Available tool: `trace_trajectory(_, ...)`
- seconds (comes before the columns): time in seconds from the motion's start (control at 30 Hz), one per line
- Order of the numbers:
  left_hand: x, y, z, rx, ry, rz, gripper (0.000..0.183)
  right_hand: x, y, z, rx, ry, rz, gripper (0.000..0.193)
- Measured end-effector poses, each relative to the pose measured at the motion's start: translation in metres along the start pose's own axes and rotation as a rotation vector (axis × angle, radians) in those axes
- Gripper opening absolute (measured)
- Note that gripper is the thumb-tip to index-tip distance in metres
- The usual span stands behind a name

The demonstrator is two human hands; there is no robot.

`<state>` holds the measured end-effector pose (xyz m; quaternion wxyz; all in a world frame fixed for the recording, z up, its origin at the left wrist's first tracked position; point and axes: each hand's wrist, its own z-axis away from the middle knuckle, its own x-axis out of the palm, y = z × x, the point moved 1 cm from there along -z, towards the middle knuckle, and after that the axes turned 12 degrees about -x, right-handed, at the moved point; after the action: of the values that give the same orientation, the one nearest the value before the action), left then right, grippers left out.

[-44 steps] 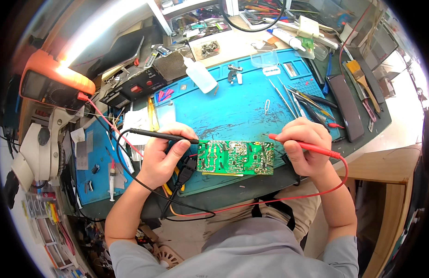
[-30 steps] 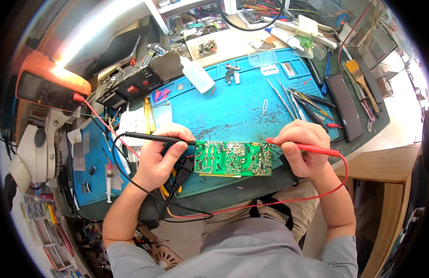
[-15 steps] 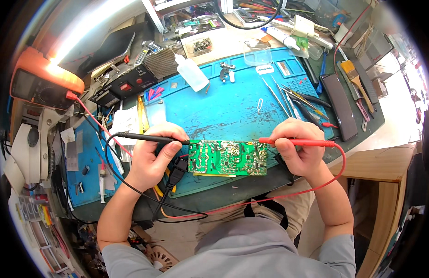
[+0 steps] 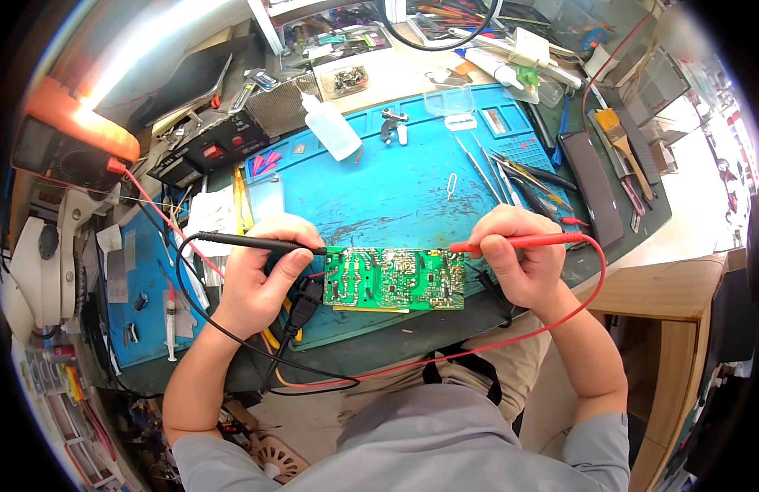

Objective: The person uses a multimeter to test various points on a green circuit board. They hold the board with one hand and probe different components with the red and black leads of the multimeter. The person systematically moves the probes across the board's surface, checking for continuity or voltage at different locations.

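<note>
A green circuit board (image 4: pixel 393 280), solder side up, lies at the front edge of the blue mat. My left hand (image 4: pixel 269 266) pinches a black test probe (image 4: pixel 252 241), whose front end is at the board's upper left corner. From the other side, my right hand (image 4: pixel 520 256) grips a red test probe (image 4: pixel 543 240) with its front end at the upper right corner. Whether either metal tip touches the board is too small to tell. A black power plug (image 4: pixel 306 302) sits between my left hand and the board. Red and black leads run toward an orange multimeter (image 4: pixel 72 148) at the far left.
On the blue mat (image 4: pixel 379 197) are a white squeeze bottle (image 4: pixel 332 129), a paper clip (image 4: pixel 452 186) and tweezers (image 4: pixel 480 168). Pliers (image 4: pixel 531 197), a dark phone (image 4: pixel 591 189) and a brush (image 4: pixel 621 139) lie at the right. A syringe (image 4: pixel 170 328) lies at the left.
The whole view has shifted slightly, so everything appears a little farther left. Both hands keep their probes at the same corners of the board.
</note>
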<state>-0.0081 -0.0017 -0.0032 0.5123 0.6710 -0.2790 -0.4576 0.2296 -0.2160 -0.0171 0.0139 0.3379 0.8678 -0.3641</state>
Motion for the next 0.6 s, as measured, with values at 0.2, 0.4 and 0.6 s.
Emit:
trace_trajectory(0.2, 0.0003, 0.0013, -0.0007, -0.006, -0.005, 0.002, 0.016, -0.0007, -0.0008, -0.0014, -0.017, -0.031, 0.010, 0.015)
trace_trajectory(0.4, -0.0001, -0.0005, -0.0008, -0.006, 0.001, 0.002, 0.016, 0.0000, -0.0002, -0.0009, -0.018, -0.032, 0.007, 0.013)
trace_trajectory(0.6, 0.0003, 0.0003, -0.0008, -0.012, -0.001, 0.010, 0.016, -0.0003, -0.0015, -0.0030, -0.029, -0.027, 0.009, 0.015)
